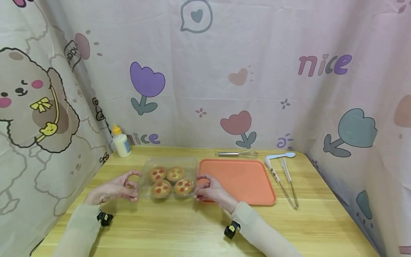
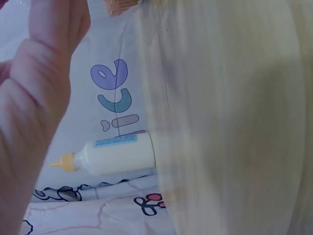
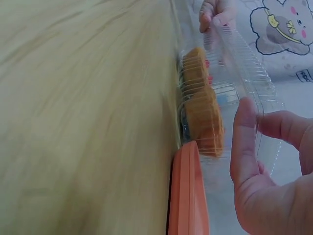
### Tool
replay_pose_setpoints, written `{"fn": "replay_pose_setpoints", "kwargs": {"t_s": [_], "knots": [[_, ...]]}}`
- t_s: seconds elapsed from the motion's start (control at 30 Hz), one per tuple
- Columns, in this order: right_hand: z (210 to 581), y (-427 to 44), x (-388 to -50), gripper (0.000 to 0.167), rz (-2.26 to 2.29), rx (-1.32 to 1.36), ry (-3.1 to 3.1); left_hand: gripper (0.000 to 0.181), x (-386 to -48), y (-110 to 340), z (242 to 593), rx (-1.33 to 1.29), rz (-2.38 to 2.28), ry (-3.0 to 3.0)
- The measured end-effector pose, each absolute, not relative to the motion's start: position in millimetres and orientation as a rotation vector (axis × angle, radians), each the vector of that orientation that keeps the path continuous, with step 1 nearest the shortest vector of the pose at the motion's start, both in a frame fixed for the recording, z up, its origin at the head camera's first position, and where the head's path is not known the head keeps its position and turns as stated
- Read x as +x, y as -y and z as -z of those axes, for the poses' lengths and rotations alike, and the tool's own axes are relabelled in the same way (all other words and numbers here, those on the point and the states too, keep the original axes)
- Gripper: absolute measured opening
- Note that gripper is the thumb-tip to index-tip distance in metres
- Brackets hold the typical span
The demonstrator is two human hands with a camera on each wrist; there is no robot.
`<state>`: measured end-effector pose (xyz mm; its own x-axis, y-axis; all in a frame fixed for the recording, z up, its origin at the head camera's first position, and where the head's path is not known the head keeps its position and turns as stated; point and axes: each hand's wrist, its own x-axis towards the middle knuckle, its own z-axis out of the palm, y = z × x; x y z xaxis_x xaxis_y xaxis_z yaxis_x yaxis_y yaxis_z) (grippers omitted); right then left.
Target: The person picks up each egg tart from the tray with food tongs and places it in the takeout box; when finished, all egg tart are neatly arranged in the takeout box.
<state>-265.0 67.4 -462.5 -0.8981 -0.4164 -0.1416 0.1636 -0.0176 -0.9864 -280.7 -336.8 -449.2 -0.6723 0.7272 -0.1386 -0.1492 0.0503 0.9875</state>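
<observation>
A clear plastic box with a ridged lid stands near the table's middle. Inside it are several small round pizzas with red toppings. My left hand is at the box's left side, thumb and fingers curled at its edge. From the other side, my right hand pinches the right edge between thumb and index finger, which shows closely in the right wrist view. There, the pizzas' brown sides appear through the ridged wall. The left wrist view shows only part of the left hand, its fingertips cut off.
An orange tray lies directly right of the box, under the right fingers. Tongs, a light-blue spoon and a whisk lie beyond it. A white glue bottle with a yellow cap stands at the back left corner.
</observation>
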Motion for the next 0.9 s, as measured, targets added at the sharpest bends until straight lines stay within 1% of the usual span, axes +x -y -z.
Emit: {"fn": "replay_pose_setpoints", "kwargs": {"t_s": [0.23, 0.4, 0.47, 0.67, 0.9], "knots": [[461, -81, -269, 0.056, 1.886, -0.343, -1.903, 0.059, -281, 344, 443, 0.522, -1.621, -1.932], [457, -97, -273, 0.054, 1.832, -0.401, -2.032, 0.049, -283, 337, 433, 0.349, -1.567, -2.222], [454, -103, -273, 0.052, 1.795, -0.422, -2.118, 0.048, -283, 329, 428, 0.298, -1.57, -2.335], [445, -117, -274, 0.045, 1.697, -0.422, -2.279, 0.043, -284, 299, 410, 0.326, -1.506, -2.664], [438, -132, -279, 0.046, 1.436, -0.524, -2.548, 0.038, -291, 259, 394, 0.404, -1.456, -2.685]]}}
